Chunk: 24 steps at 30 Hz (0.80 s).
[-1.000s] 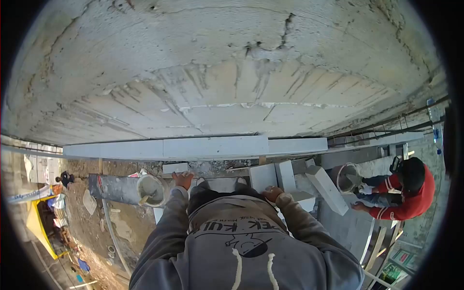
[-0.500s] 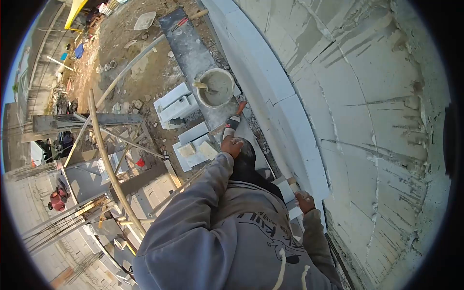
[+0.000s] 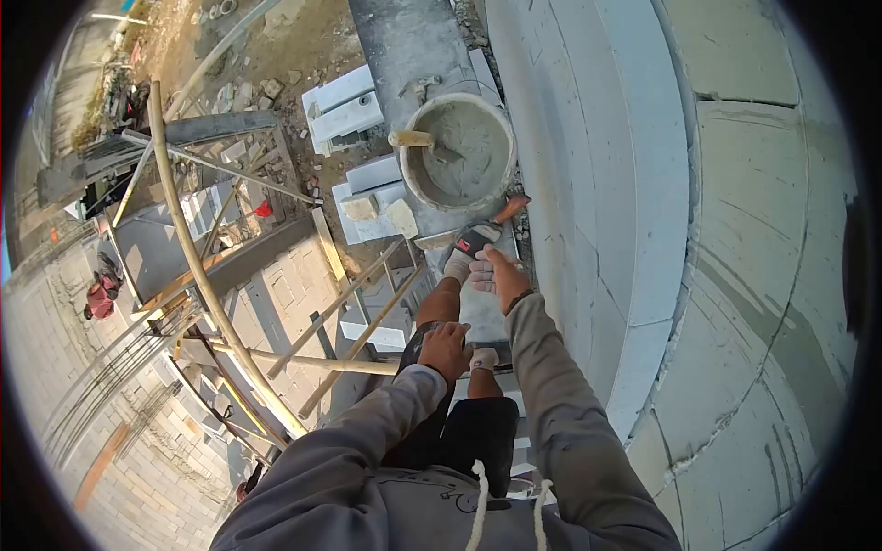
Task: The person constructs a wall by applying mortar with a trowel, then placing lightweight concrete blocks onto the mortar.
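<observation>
Left hand [image 3: 446,351] at a leg [image 3: 441,301], right hand [image 3: 501,275] beside a shoe [image 3: 473,241].
White blocks [image 3: 372,200] lie up and left of the left fingers, which bend close together; whether they grip, I cannot tell. Above both hands' fingers sits a mortar bucket [image 3: 413,174] holding a trowel [image 3: 411,139]. The right fingers curl loosely, thumb apart; right of them runs a pale wall [image 3: 588,184].

Both arms [image 3: 571,397] extend forward, the left hand [image 3: 445,350] palm down, the right hand [image 3: 503,275] farther out.
</observation>
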Available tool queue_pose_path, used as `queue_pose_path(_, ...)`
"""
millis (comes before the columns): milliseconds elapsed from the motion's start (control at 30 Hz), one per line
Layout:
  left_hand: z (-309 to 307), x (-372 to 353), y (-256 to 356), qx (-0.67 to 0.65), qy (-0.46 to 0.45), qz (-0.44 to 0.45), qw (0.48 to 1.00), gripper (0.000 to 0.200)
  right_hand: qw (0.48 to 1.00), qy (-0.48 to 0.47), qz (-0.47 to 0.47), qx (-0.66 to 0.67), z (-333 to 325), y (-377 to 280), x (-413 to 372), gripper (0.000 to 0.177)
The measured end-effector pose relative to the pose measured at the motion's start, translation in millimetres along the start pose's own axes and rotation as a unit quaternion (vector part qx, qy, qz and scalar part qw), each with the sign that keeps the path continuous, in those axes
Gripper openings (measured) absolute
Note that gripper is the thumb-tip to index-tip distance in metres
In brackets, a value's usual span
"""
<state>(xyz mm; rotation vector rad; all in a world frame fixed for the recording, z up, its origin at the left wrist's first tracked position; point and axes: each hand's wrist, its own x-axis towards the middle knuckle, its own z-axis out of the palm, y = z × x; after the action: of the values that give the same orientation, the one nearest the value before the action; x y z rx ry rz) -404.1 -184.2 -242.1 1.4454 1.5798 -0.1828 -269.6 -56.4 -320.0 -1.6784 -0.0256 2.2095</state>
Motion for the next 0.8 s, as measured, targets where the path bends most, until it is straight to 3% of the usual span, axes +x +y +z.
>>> queue_pose_path(100,-2.2,13.0,4.1,0.027,-0.019,-0.045,0.998,0.045,0.999,-0.043,0.012,0.026,64.0,-40.8,102.8,0.055)
queue_pose_path(167,-10.0,19.1,7.2,0.022,-0.034,-0.08,0.996,0.045,0.998,-0.018,0.022,0.06,104.9,-68.8,151.8,0.06)
queue_pose_path(300,-10.7,22.0,-6.0,0.038,-0.084,-0.088,0.992,0.045,0.991,0.049,0.066,0.103,160.6,-95.5,241.5,0.051)
queue_pose_path(367,-15.0,26.0,-10.4,0.036,-0.086,-0.097,0.991,0.046,0.988,0.068,0.076,0.112,171.4,-83.9,267.3,0.047)
queue_pose_path(433,-13.8,21.5,-3.3,0.005,-0.093,-0.105,0.99,0.046,0.987,0.022,0.05,0.153,154.8,-62.4,277.2,0.038)
queue_pose_path(467,-13.9,25.9,-2.4,-0.002,-0.08,-0.114,0.99,0.046,0.986,0.068,0.069,0.135,145.2,-58.6,249.3,0.035)
queue_pose_path(533,-18.6,32.1,4.0,-0.015,-0.056,-0.124,0.991,0.047,0.992,0.097,0.043,0.071,115.7,-51.3,181.1,0.038)
queue_pose_path(600,-17.8,32.8,3.7,-0.026,-0.053,-0.123,0.991,0.048,0.998,0.042,0.034,-0.037,69.0,-29.1,137.6,0.044)
queue_pose_path(667,-20.1,36.0,5.0,-0.019,-0.054,-0.131,0.99,0.048,0.98,0.046,-0.013,-0.195,45.0,-34.2,89.0,0.047)
queue_pose_path(700,-23.3,36.4,6.3,-0.021,-0.053,-0.128,0.99,0.048,0.979,0.049,-0.015,-0.196,29.5,-35.0,91.3,0.047)
queue_pose_path(767,-25.9,39.4,7.6,-0.022,-0.064,-0.137,0.988,0.049,0.874,0.103,-0.087,-0.466,2.8,-27.9,103.8,0.047)
queue_pose_path(800,-25.1,38.3,8.3,-0.022,-0.065,-0.136,0.988,0.049,0.844,0.131,-0.085,-0.513,6.8,-40.3,109.8,0.045)
